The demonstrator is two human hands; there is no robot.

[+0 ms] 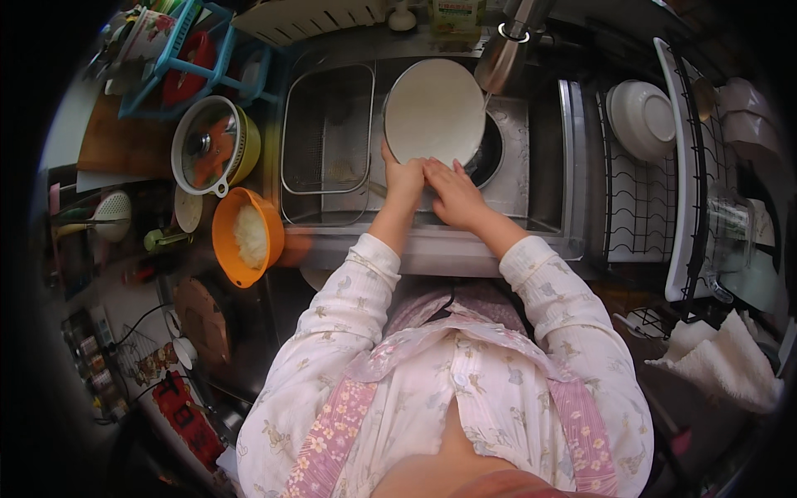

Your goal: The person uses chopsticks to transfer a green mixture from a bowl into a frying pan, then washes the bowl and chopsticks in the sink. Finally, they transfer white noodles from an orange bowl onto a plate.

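Over the sink, my left hand grips the near edge of a round cream-coloured dish or board, tilted so its flat face shows. My right hand lies against that same edge, its fingertips meeting my left hand. Whether it also grips is hidden. Water runs from the metal faucet beside the disc's right rim. Beneath and partly covered by it is a dark round opening or vessel in the stainless steel sink.
Left of the disc hangs a wire-rimmed strainer basket. On the left counter stand an orange bowl with pale food and a yellow colander under a glass lid. To the right, a black dish rack holds white bowls.
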